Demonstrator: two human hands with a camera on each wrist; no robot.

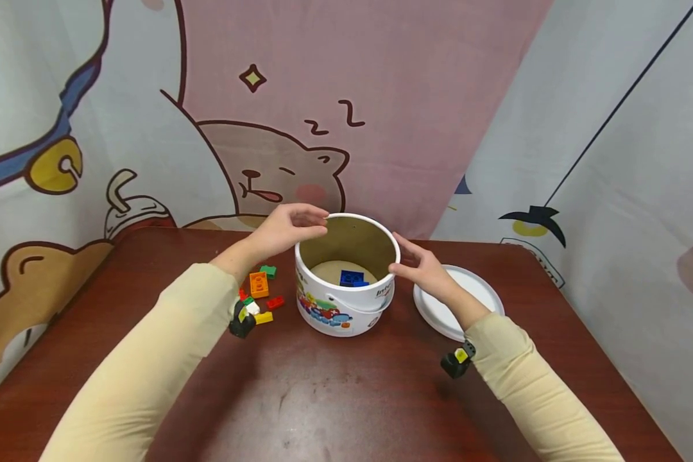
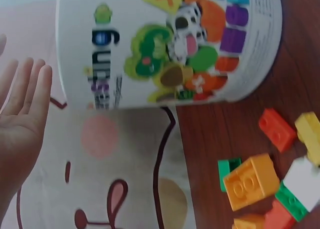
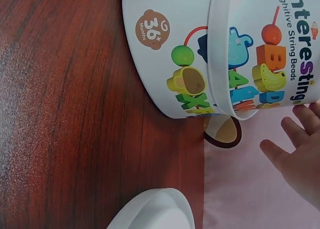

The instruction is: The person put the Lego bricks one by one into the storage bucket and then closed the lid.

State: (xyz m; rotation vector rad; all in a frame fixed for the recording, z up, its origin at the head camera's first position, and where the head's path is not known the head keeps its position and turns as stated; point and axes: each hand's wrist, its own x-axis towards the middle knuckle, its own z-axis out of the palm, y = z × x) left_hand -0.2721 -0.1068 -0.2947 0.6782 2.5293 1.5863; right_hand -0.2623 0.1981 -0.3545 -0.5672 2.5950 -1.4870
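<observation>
A white bucket with printed pictures of toys stands upright on the table, its top uncovered. Blue building blocks lie on its floor. At the left of the rim is my left hand, fingers extended and holding nothing; in the left wrist view its straight fingers point up beside the bucket wall. My right hand is at the right side of the rim, thumb and fingers spread, fingertips right at the edge. The right wrist view has those spread fingers close to the bucket's printed side.
Left of the bucket lie several loose blocks, among them an orange block, a red block, a yellow block and a green block. A white round lid lies on the brown table under the right forearm. Behind hangs a cartoon-printed cloth.
</observation>
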